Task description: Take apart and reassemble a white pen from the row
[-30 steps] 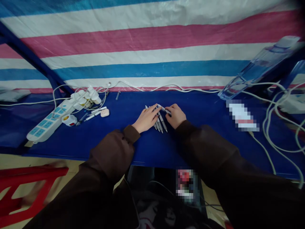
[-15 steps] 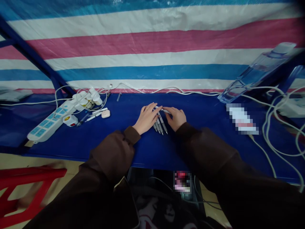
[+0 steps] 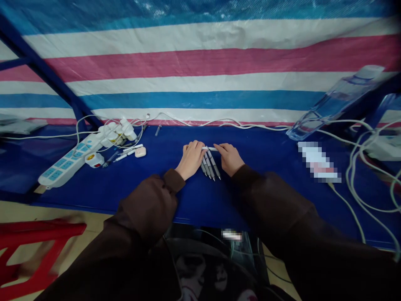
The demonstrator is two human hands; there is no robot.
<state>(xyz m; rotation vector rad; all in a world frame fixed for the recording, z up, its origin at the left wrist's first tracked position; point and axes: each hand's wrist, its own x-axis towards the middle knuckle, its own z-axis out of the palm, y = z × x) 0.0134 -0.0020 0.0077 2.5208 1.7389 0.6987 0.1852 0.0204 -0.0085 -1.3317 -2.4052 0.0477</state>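
Observation:
A white pen lies crosswise between my two hands, above several grey-and-white pens that rest side by side on the blue table. The left end of the white pen is in the closed fingers of my left hand. My right hand pinches its other end between thumb and forefinger. The tips of the pens on the table point toward me, and their far ends are partly hidden behind the held pen and my left fingers.
To the left are a white power strip with plugs, loose pens and a pale pink case. A clear bottle leans at the right, above a blurred-out phone-like object and looped white cables. A red stool stands lower left.
The pen in my right hand now spans level across to my left hand, whose fingers have curled in from lying spread over the pens. The view has tipped slightly upward.

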